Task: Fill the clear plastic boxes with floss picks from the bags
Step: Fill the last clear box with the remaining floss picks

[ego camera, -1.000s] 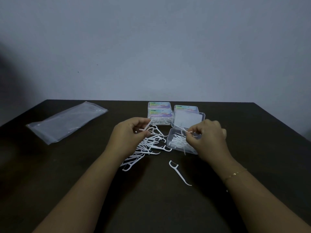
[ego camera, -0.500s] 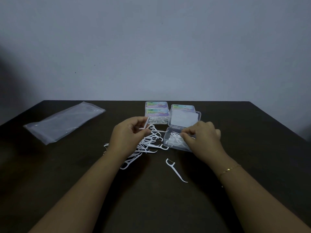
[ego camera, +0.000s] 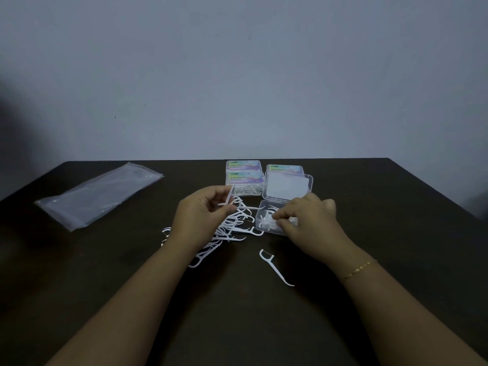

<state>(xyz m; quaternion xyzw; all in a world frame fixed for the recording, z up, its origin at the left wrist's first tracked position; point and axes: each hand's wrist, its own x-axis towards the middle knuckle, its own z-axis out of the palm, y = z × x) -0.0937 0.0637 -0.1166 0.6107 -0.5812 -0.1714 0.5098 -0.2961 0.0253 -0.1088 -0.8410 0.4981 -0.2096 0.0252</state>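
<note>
Right hand (ego camera: pixel 307 225) pinches picks inside the open box (ego camera: pixel 264 220); left hand (ego camera: pixel 203 215) grips one floss pick (ego camera: pixel 229 198).
Three shut boxes (ego camera: pixel 244 178) (labelled) behind; one bag (ego camera: pixel 97 192).

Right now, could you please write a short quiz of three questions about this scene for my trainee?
1. True or false: the open clear box already holds floss picks.
2. What does the left hand pinch? A) a floss pick B) the plastic bag C) a lid
3. Fill in: one single floss pick lies on the dark table, nearer the person than the ____ hand.

Key: 1 true; 2 A; 3 right.
</note>
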